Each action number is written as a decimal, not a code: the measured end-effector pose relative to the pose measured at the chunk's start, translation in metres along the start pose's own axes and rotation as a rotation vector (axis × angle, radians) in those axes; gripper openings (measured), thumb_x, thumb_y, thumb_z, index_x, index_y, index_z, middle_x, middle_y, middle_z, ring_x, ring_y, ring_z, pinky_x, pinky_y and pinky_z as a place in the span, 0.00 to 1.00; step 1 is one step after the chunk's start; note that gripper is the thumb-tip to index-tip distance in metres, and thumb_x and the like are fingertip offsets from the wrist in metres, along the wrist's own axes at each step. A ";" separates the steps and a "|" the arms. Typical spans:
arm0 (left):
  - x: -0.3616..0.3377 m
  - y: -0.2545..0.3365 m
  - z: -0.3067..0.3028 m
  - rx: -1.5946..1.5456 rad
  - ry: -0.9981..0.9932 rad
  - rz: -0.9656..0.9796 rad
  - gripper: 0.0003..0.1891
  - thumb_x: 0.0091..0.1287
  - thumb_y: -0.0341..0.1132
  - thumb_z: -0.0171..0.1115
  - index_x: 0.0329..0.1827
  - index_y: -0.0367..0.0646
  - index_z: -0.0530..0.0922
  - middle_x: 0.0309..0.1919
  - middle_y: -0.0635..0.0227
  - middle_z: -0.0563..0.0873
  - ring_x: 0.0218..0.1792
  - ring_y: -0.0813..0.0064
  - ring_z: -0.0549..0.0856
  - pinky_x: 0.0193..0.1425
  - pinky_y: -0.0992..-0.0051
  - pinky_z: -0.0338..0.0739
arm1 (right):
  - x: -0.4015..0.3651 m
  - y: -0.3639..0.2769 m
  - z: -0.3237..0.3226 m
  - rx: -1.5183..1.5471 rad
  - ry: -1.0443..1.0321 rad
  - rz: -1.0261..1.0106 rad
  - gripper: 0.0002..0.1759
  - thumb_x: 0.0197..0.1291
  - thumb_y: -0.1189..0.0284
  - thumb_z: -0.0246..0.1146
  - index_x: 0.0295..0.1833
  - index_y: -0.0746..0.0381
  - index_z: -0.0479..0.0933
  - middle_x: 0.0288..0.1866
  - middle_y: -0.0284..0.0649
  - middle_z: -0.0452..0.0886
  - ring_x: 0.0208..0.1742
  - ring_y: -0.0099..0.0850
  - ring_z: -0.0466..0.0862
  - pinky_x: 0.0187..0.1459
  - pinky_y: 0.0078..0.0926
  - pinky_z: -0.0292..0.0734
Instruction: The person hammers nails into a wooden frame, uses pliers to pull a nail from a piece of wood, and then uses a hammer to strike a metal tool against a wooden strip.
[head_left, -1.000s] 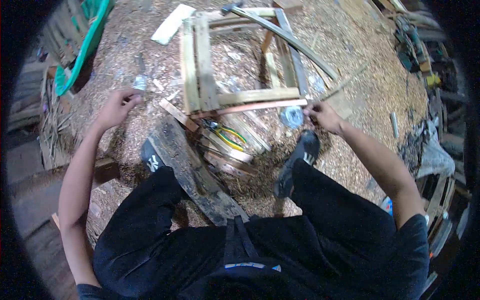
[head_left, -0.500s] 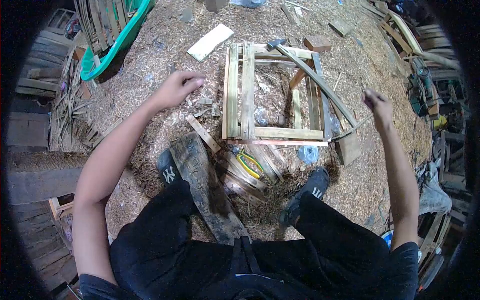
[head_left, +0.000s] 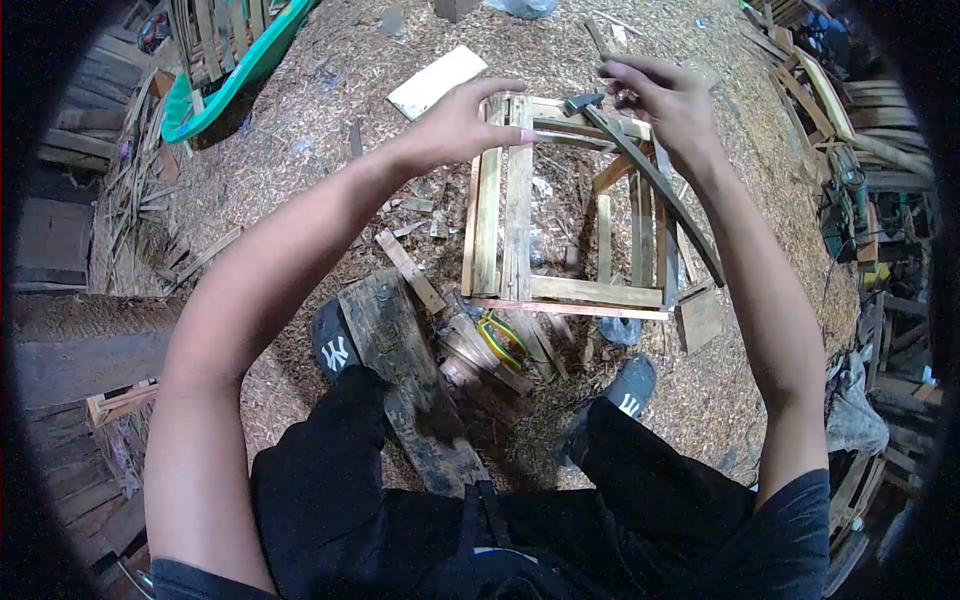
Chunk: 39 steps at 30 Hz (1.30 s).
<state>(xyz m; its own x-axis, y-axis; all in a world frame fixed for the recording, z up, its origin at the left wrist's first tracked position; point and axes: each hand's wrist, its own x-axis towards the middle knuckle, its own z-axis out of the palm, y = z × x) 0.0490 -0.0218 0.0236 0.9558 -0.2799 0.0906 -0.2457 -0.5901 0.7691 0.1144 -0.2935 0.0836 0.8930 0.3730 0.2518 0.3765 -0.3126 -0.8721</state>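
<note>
A wooden frame (head_left: pixel 517 215) of nailed slats stands on the sawdust floor in front of me. Across its right side leans a hammer (head_left: pixel 655 180), its head at the frame's far edge. My left hand (head_left: pixel 470 125) is at the frame's far left corner, thumb and fingers apart, holding nothing; whether it touches the slat is unclear. Above the far right corner, near the hammer head, is my right hand (head_left: pixel 665 105), its fingers spread and curved with nothing in them.
A worn plank (head_left: pixel 400 360) lies between my feet. Yellow-green pliers (head_left: pixel 502 340) and wood scraps are near it. A pale board (head_left: pixel 437 82) lies beyond my left hand. A green tub (head_left: pixel 235 85) holds slats at the far left. A wood block (head_left: pixel 703 320) sits right of the frame.
Both hands have moved forward and inward, from either side of the frame to its far corners. The frame appears slightly lower and further right in view.
</note>
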 end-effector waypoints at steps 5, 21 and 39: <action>-0.004 -0.003 0.001 -0.149 -0.024 -0.012 0.39 0.65 0.49 0.78 0.76 0.46 0.74 0.65 0.55 0.83 0.67 0.64 0.81 0.75 0.63 0.73 | 0.020 0.015 0.050 -0.053 -0.028 -0.124 0.16 0.68 0.68 0.72 0.57 0.63 0.87 0.41 0.39 0.92 0.41 0.22 0.87 0.47 0.25 0.83; -0.011 -0.004 0.012 -0.203 0.049 -0.063 0.34 0.66 0.49 0.78 0.72 0.46 0.76 0.59 0.61 0.86 0.61 0.70 0.84 0.69 0.66 0.78 | 0.001 0.024 0.082 -0.373 -0.033 -0.210 0.08 0.68 0.72 0.71 0.48 0.65 0.87 0.36 0.39 0.91 0.35 0.19 0.85 0.42 0.25 0.82; -0.004 -0.012 0.016 -0.202 0.114 -0.023 0.40 0.60 0.54 0.81 0.71 0.41 0.76 0.56 0.54 0.88 0.58 0.65 0.87 0.65 0.64 0.80 | 0.006 0.032 0.090 -0.450 0.033 -0.333 0.11 0.66 0.68 0.73 0.50 0.62 0.88 0.41 0.47 0.92 0.40 0.35 0.93 0.43 0.31 0.86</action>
<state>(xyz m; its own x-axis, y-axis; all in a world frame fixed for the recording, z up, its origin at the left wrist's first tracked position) 0.0459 -0.0257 0.0047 0.9757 -0.1737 0.1335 -0.1970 -0.4289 0.8816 0.1095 -0.2228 0.0200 0.7125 0.4901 0.5022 0.7011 -0.5270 -0.4804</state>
